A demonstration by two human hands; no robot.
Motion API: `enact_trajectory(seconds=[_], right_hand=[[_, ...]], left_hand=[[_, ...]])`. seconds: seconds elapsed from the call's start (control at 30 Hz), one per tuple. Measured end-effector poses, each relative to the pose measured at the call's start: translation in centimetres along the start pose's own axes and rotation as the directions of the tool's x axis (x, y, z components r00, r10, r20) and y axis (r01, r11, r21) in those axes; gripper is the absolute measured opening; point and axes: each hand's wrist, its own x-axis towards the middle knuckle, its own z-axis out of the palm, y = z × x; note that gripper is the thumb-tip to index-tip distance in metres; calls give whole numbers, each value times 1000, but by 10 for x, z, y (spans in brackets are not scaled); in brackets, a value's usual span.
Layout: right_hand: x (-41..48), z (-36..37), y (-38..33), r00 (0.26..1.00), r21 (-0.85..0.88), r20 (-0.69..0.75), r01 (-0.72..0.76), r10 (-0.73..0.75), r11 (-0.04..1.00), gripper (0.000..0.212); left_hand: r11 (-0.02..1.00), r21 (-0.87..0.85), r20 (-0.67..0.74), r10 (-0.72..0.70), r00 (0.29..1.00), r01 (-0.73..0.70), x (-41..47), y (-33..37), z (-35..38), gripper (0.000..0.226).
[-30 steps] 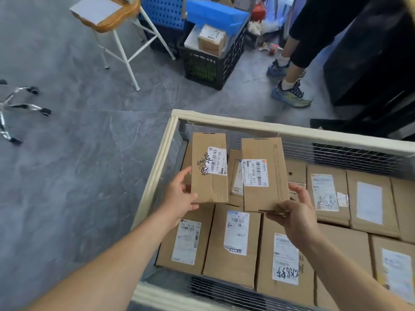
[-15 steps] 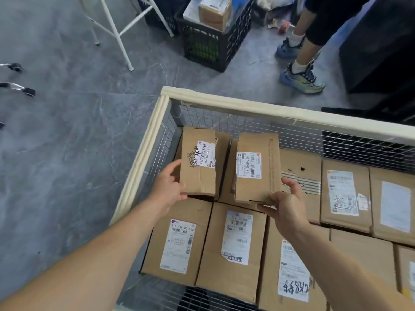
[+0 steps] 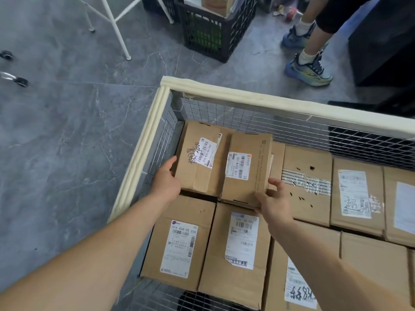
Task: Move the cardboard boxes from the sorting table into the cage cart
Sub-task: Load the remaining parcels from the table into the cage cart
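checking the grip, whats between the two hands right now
In the head view, two small cardboard boxes sit side by side between the left hand and the right hand: the handwriting-marked box, held by the left, and the printed-label box, held by the right.

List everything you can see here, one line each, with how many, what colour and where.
cart: one, cream rim, wire walls, centre and right
scribbled box: one, brown, far left corner of the cart, in the left hand
printed-label box: one, brown, right beside it, in the right hand
stacked boxes: at least seven, brown, in rows in the cart
crate: one, black, floor beyond the cart
stool legs: three, white, floor top left
chair wheels: two, black, left edge
sneakers: two, blue and yellow, on another person, top right
left hand: one, grips the scribbled box's near left corner
right hand: one, grips the printed-label box's near right corner
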Motion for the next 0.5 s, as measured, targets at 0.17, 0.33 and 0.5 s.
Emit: enact_trajectory(seconds=[0.17, 0.33, 0.5], right_hand=[[5, 4, 4, 999, -92, -52, 14, -18, 996, 49], [2, 3, 5, 997, -178, -46, 57, -67, 982, 57], [-8, -4, -5, 996, -235, -2, 90, -93, 968, 64]], left_hand=[[989, 138, -45, 59, 997, -53, 4, 2, 3, 73], [962, 267, -38, 68, 997, -56, 5, 6, 4, 73], [957, 283, 25, 58, 998, -63, 0, 18, 1, 76]])
